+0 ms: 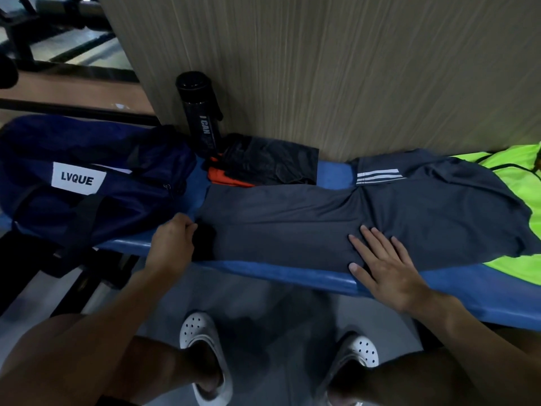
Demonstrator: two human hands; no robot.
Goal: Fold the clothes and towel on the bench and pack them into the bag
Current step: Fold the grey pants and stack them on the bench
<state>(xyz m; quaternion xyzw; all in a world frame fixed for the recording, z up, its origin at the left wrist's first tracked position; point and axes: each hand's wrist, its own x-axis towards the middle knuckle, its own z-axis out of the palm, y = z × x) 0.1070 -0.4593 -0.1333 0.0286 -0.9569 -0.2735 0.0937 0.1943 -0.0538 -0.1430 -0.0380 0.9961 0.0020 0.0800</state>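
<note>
Head view: shirt-folding step. My left hand (172, 241) grips the 9 o'clock end of the grey shirt (292, 227); my right hand (383, 268), fingers spread, presses it to the bench (263, 271). Next, I judge: fold that end toward 3 o'clock.

Black bottle (199, 112) upright against wood-grain panel (322, 68); white perforated clogs (195, 328) on grey floor (263, 294).

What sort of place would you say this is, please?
Probably a gym or its changing area: a blue padded bench, a navy sports bag, a black water bottle and a grey sports shirt.
</note>
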